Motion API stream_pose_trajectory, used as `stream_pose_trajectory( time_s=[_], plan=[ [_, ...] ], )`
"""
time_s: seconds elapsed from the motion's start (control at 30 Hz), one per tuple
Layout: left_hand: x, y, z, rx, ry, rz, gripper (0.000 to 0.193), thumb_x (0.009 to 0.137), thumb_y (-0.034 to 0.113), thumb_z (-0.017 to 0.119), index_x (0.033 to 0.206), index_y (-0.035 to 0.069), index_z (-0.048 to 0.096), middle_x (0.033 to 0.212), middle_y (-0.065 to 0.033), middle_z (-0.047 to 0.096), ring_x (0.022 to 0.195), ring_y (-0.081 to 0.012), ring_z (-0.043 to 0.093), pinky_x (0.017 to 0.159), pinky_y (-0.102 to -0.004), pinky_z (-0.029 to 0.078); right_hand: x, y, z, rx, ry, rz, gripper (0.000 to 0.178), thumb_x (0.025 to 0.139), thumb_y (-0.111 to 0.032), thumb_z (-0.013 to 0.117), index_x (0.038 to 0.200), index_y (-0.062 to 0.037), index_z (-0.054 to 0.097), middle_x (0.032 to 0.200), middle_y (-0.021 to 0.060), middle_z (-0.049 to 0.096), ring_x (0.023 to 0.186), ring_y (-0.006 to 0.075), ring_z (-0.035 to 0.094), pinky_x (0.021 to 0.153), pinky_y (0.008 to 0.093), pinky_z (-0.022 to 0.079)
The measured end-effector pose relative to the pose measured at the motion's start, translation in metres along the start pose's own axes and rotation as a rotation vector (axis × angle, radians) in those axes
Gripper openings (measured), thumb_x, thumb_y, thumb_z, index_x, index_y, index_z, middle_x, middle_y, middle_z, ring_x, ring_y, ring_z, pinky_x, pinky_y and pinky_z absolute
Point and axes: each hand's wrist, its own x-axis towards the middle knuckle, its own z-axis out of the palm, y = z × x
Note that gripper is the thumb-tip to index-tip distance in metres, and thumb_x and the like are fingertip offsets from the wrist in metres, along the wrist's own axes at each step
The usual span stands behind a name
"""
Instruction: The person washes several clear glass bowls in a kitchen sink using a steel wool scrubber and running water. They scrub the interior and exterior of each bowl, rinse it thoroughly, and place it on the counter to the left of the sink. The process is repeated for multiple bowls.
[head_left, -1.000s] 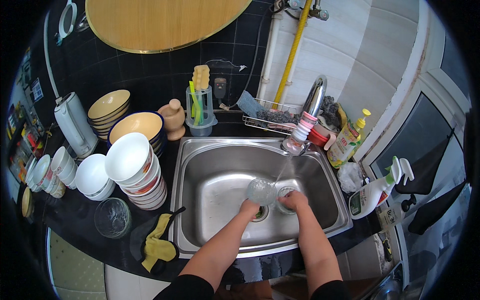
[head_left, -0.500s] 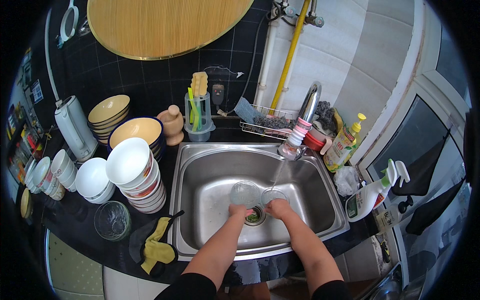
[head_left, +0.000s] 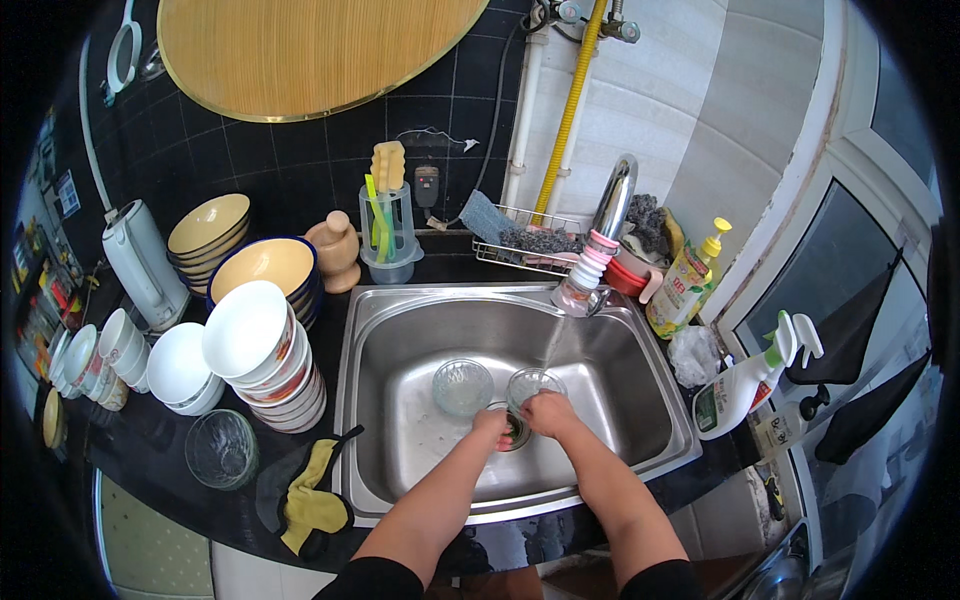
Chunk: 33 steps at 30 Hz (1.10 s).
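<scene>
One glass bowl (head_left: pixel 537 380) below frame centre — likely slick, fragile, best rim-held — right hand (head_left: pixel 549 412) gripping; left hand (head_left: pixel 492 430), can't tell.

bare forearms (head_left: pixel 427 510) angled inward, right hand (head_left: pixel 549 412) curled, left hand (head_left: pixel 492 428) near it
</scene>
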Motion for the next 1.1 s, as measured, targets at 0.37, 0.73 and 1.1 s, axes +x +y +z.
stream_pose_trajectory(
  time_s=[0.37,0.73,1.1],
  plan=[
    [0.002,0.006,0.018,-0.005,0.053,0.138,0.035,0.082,0.018,0.049,0.110,-0.002,0.042,0.089,-0.0226,0.057,0.064,-0.0346,0.062,0.049,-0.0399,0.053,-0.007,-0.008,-0.023,0.185,0.033,0.028,0.028,0.080,-0.035,0.049,0.086,-0.0140,0.066,0.086,0.0099,0.062,0.087,0.0276,0.056,0.077,0.0374,0.044],
    [-0.004,0.003,0.019,0.089,0.034,0.156,0.033,0.079,0.011,0.047,0.110,-0.002,0.047,0.091,-0.0177,0.058,0.068,-0.0316,0.063,0.049,-0.0363,0.053,0.008,0.029,-0.006,1.017,0.222,0.232,0.028,0.087,-0.026,0.046,0.085,-0.0045,0.063,0.078,0.0045,0.062,0.072,0.0162,0.056,0.069,0.0285,0.043],
    [-0.025,0.036,0.019,-0.201,0.088,0.458,0.041,0.077,0.037,0.059,0.097,0.003,0.049,0.089,-0.0072,0.054,0.070,-0.0176,0.053,0.061,-0.0278,0.044,0.000,0.035,-0.039,1.970,0.338,0.327,0.025,0.089,-0.023,0.043,0.079,-0.0043,0.055,0.067,0.0011,0.053,0.065,0.0130,0.049,0.066,0.0252,0.040]
  ],
)
